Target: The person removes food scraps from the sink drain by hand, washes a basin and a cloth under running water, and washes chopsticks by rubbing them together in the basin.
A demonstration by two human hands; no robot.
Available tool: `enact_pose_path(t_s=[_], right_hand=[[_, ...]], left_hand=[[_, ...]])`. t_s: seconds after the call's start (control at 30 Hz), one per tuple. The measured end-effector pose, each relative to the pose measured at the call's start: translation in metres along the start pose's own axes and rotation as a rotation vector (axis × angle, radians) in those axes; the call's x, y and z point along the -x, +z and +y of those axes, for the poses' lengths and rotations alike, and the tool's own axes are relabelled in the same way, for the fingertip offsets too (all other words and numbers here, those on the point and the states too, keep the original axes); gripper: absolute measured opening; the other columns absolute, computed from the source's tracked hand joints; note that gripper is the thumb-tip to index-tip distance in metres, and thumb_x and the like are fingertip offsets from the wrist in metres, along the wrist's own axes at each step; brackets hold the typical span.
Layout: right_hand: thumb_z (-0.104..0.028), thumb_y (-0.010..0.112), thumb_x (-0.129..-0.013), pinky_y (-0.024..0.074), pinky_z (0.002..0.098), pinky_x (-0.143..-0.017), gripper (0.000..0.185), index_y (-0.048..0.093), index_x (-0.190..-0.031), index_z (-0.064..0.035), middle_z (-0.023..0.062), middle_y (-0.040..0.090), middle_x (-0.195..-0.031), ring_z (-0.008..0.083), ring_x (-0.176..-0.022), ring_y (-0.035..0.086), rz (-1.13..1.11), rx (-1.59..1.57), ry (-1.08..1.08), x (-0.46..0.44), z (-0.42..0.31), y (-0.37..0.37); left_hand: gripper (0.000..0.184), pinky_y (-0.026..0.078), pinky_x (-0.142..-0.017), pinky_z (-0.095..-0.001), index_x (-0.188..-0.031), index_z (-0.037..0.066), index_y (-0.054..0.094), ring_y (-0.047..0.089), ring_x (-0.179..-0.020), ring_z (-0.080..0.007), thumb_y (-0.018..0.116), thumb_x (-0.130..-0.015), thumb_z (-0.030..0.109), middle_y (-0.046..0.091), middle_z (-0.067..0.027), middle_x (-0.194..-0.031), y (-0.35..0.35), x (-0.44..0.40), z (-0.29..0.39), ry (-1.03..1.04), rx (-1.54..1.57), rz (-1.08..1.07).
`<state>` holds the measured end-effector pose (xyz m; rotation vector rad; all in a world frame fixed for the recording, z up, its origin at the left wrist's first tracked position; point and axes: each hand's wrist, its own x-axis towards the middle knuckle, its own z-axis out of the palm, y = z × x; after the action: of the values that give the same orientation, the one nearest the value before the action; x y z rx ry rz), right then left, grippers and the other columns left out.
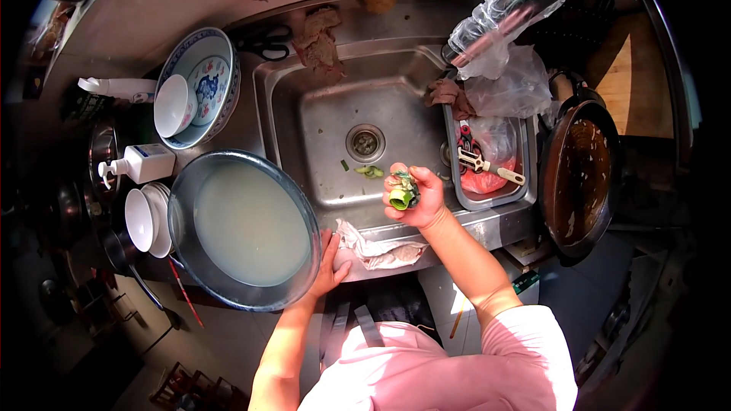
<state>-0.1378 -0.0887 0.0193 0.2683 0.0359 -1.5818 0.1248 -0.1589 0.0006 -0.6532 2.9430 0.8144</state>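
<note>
My right hand (428,204) is closed around a clump of green vegetable scraps (400,196), raised over the front right part of the steel sink (304,137). A hollow, bright green end faces up from the clump; its exact kind is unclear. My left hand (327,268) lies on the front counter edge with its fingers stretched out, beside the large basin (311,221) of cloudy water. Whether it touches the basin's rim I cannot tell. Below the drain (366,143), a few green bits (370,172) lie on the sink floor. A crumpled pale cloth (381,250) sits between my hands.
To the right stand a grey plastic tub (487,202) holding a peeler (491,167) and a dark wok (582,175). On the left are a patterned bowl (217,99), a pump bottle (145,163) and white bowls (140,221). Scissors (270,44) lie behind.
</note>
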Motion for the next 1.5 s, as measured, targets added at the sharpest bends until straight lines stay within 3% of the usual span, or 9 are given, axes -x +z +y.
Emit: enact_pose_path(t_s=[0.2,0.57,0.67,0.93,1.07,1.13,1.23,1.33,1.5], right_hand=[[-0.028,0.049,-0.080,0.0337,0.0293,-0.050,0.017,0.050,-0.092,-0.0152,0.0047,0.058,-0.088,0.0144,-0.067,0.053,0.175,0.164,-0.119,0.003,0.002,0.002],[-0.030,0.047,-0.082,0.0301,0.0262,-0.051,0.021,0.058,-0.086,-0.0115,0.0042,0.056,-0.077,0.0110,-0.051,0.039,0.147,-0.003,-0.288,0.038,0.013,0.020],[-0.027,0.047,-0.083,0.0413,0.0331,-0.057,0.023,0.060,-0.092,-0.0110,0.0040,0.061,-0.083,0.0121,-0.051,0.045,0.071,-0.006,-0.335,0.052,0.020,0.029],[-0.027,0.046,-0.086,0.0481,0.0363,-0.059,0.022,0.060,-0.089,-0.0109,0.0048,0.061,-0.078,0.0156,-0.058,0.052,0.145,0.117,-0.521,0.091,0.049,0.063],[-0.028,0.045,-0.086,0.0507,0.0387,-0.061,0.021,0.059,-0.090,-0.0122,0.0059,0.062,-0.083,0.0218,-0.076,0.060,0.201,0.152,-0.550,0.106,0.062,0.070],[-0.028,0.045,-0.086,0.0508,0.0392,-0.062,0.021,0.059,-0.090,-0.0128,0.0054,0.062,-0.083,0.0209,-0.075,0.060,0.241,0.187,-0.560,0.109,0.069,0.076],[-0.030,0.045,-0.086,0.0511,0.0404,-0.065,0.021,0.058,-0.091,-0.0140,0.0045,0.061,-0.084,0.0192,-0.073,0.060,0.323,0.252,-0.550,0.109,0.081,0.081],[-0.030,0.045,-0.086,0.0507,0.0406,-0.070,0.022,0.057,-0.094,-0.0133,0.0059,0.062,-0.090,0.0223,-0.086,0.060,0.228,0.333,-0.506,0.108,0.092,0.086],[-0.035,0.049,-0.085,0.0486,0.0318,-0.066,0.028,0.054,-0.096,-0.0091,0.0076,0.061,-0.088,0.0179,-0.073,0.058,0.237,0.458,-0.523,0.102,0.108,0.101]], left_hand=[[0.065,0.029,-0.096,-0.0475,-0.121,0.005,0.041,0.038,-0.113,-0.0369,0.065,-0.066,0.031,0.041,-0.0173,-0.123,0.004,0.002,-0.002,-0.004,0.024,-0.007],[0.067,0.024,-0.100,-0.0473,-0.124,0.003,0.036,0.029,-0.119,-0.0399,0.065,-0.067,0.024,0.032,-0.0208,-0.127,0.017,0.009,-0.008,0.010,0.155,-0.015],[0.066,0.023,-0.100,-0.0467,-0.124,0.002,0.034,0.028,-0.119,-0.0409,0.064,-0.069,0.023,0.031,-0.0220,-0.127,0.017,0.009,-0.007,0.003,0.146,-0.037],[0.060,0.023,-0.101,-0.0437,-0.126,0.001,0.030,0.027,-0.120,-0.0393,0.057,-0.077,0.022,0.029,-0.0238,-0.129,0.001,0.010,0.004,0.033,0.161,-0.006],[0.054,0.027,-0.099,-0.0422,-0.126,0.001,0.032,0.031,-0.119,-0.0383,0.055,-0.080,0.017,0.033,-0.0229,-0.128,-0.013,0.015,0.022,0.037,0.164,0.051],[0.048,0.030,-0.097,-0.0403,-0.125,0.002,0.035,0.037,-0.116,-0.0372,0.052,-0.081,0.013,0.039,-0.0215,-0.123,-0.019,0.020,0.039,0.043,0.250,0.136],[0.045,0.036,-0.092,-0.0332,-0.126,0.004,0.036,0.043,-0.113,-0.0254,0.052,-0.085,0.015,0.044,-0.0161,-0.122,-0.047,0.003,0.079,-0.098,0.835,0.021],[0.044,0.033,-0.096,-0.0301,-0.128,0.005,0.035,0.043,-0.114,-0.0198,0.050,-0.086,0.012,0.044,-0.0129,-0.122,-0.095,-0.024,0.123,-0.189,1.406,-0.009],[0.046,0.039,-0.089,-0.0305,-0.128,0.004,0.033,0.046,-0.107,-0.0186,0.051,-0.087,0.016,0.043,-0.0115,-0.122,-0.109,-0.032,0.135,-0.135,1.521,-0.151]])
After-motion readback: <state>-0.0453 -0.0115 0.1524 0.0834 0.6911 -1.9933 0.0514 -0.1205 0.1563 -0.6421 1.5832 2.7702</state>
